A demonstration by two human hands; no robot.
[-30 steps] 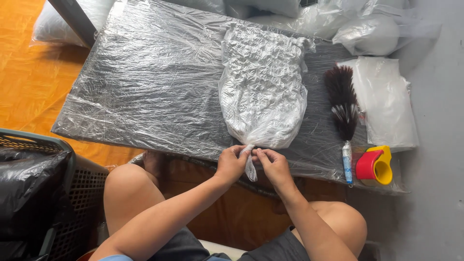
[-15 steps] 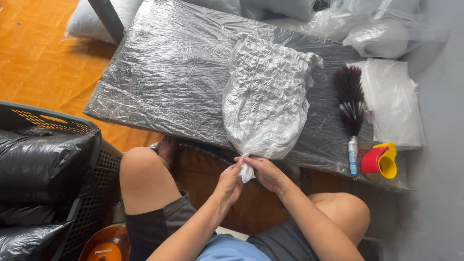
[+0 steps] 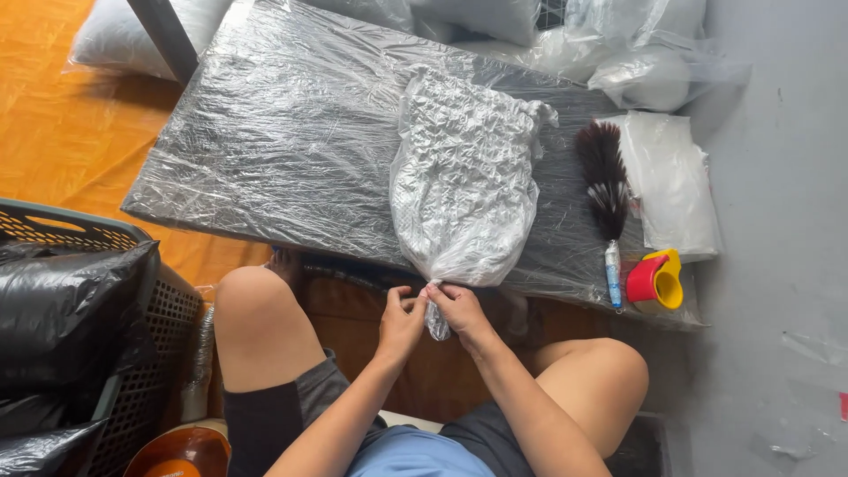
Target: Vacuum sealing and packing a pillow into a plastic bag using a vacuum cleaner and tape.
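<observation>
A clear plastic bag [image 3: 464, 181] holding a white quilted textile lies on a low dark table [image 3: 283, 141] wrapped in plastic film. The bag's gathered neck [image 3: 435, 320] hangs over the table's near edge. My left hand [image 3: 402, 320] and my right hand [image 3: 459, 309] both pinch this twisted neck, fingers closed on it, just below the table edge and between my knees.
A dark feather duster [image 3: 605, 185], a red and yellow tape dispenser [image 3: 655, 280] and a flat clear packet [image 3: 673, 181] lie at the table's right end. A dark mesh basket [image 3: 132, 353] with black bags stands at left. More bagged items [image 3: 636, 53] are piled behind. A grey wall is at the right.
The bag's neck has been drawn tighter and my hands have stayed on it, shifting slightly. The view has swung a little to the right and back.
</observation>
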